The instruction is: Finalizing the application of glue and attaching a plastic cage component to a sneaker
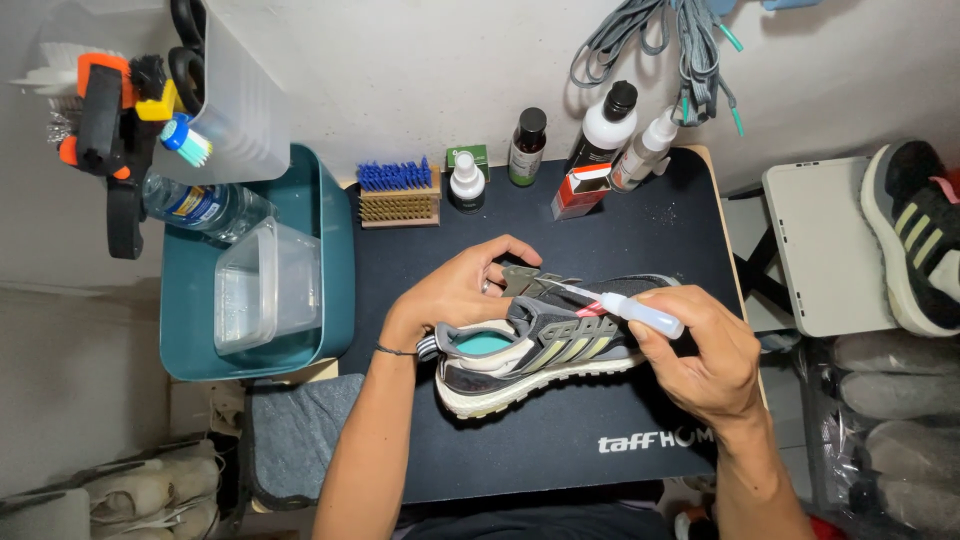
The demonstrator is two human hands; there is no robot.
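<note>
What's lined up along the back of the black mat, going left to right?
Blue brush → small white bottle → brown bottle → red and white box → white spray bottle.

A dark mat (560, 440) is spread over the table. Along its upper edge, brushes (398, 192) and bottles (527, 146) are set; a sneaker (540, 352) is centred.

2 brushes (398, 193), 4 bottles (527, 146), a teal tub (335, 250)
</note>
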